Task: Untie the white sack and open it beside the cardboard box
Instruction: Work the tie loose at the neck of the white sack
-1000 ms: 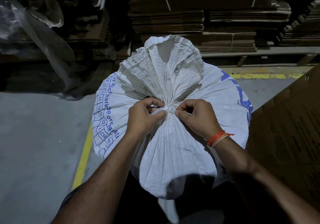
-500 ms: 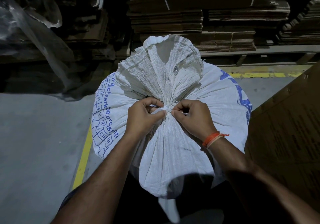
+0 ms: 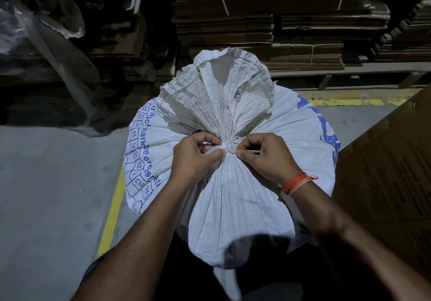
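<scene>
At the gathered neck of the sack, two hands at work on one knot. Left hand point(image 3: 194, 158): fingers curled, thumb and forefinger pinching a white tie point(image 3: 221, 148) on the knot's left side. Right hand point(image 3: 268, 158): fingers curled, thumb and forefinger pinching a thin strand of the same tie on the right side, strand end projecting rightward across the knuckles. Hands close together, one on each side of the knot, not touching each other. One orange thread band point(image 3: 297, 183) around the right wrist.

One white sack point(image 3: 233, 207), woven, upright and full, neck cinched and not yet open. Above the tie, loose mouth fabric fanned upward, with one small metal eyelet point(image 3: 237, 95) visible in it. Blue printed lettering and a grid of numbered cells on the left shoulder of the sack; further blue print on the right shoulder, not legible.

One cardboard box point(image 3: 384, 172) just beside the sack on the right; contact between them cannot be determined.

Grey concrete floor point(image 3: 46, 195) below, marked with two yellow line point(image 3: 112, 212) segments: one along the left of the sack, one across behind it. Stacks of flattened cardboard point(image 3: 233, 21) along the back. One clear plastic sheet point(image 3: 46, 44) hanging at upper left.
</scene>
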Available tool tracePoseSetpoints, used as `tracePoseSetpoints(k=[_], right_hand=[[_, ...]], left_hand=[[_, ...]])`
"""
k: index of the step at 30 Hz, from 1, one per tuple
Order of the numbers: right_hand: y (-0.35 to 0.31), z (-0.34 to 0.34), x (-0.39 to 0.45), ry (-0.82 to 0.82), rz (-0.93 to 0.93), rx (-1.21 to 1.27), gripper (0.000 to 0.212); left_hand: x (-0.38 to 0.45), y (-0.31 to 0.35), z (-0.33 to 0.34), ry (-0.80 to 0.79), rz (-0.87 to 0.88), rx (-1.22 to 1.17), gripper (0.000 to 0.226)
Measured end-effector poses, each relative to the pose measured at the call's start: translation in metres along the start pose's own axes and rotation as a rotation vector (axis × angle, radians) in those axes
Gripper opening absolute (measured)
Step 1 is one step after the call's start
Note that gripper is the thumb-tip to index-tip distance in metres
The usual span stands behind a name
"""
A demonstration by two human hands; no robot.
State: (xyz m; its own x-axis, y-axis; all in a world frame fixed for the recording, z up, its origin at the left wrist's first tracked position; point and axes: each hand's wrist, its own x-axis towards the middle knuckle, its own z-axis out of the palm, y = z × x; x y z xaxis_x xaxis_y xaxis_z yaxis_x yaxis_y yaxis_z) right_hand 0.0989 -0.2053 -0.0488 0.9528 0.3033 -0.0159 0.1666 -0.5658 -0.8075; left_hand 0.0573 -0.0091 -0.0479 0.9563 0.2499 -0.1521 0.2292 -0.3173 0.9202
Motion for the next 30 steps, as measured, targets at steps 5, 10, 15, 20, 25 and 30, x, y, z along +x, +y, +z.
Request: tracePoseSetpoints(k=[5,10,15,20,25,30], right_hand=[[0.001,0.008,0.0,0.04,-0.019,-0.04,0.008],[0.002,0.014,0.0,0.077,-0.003,-0.056,0.006],[0.0,0.018,-0.002,0.098,0.002,-0.052,0.005],[-0.001,0.012,-0.001,0.052,0.012,-0.052,0.009],[0.001,-0.002,0.002,-0.035,0.044,-0.006,0.009],[0.003,-0.002,0.003,-0.029,0.054,-0.002,0.007]], left_hand=[[0.001,0.0,0.0,-0.001,-0.01,0.003,0.015],[0.001,0.0,0.001,-0.003,-0.012,0.007,0.015],[0.001,-0.002,0.001,0.0,-0.014,0.015,0.015],[0.001,-0.002,0.001,-0.004,-0.018,0.0,0.015],[0.001,0.0,-0.001,-0.014,-0.019,-0.008,0.015],[0.002,-0.001,-0.001,-0.009,-0.024,-0.013,0.016]])
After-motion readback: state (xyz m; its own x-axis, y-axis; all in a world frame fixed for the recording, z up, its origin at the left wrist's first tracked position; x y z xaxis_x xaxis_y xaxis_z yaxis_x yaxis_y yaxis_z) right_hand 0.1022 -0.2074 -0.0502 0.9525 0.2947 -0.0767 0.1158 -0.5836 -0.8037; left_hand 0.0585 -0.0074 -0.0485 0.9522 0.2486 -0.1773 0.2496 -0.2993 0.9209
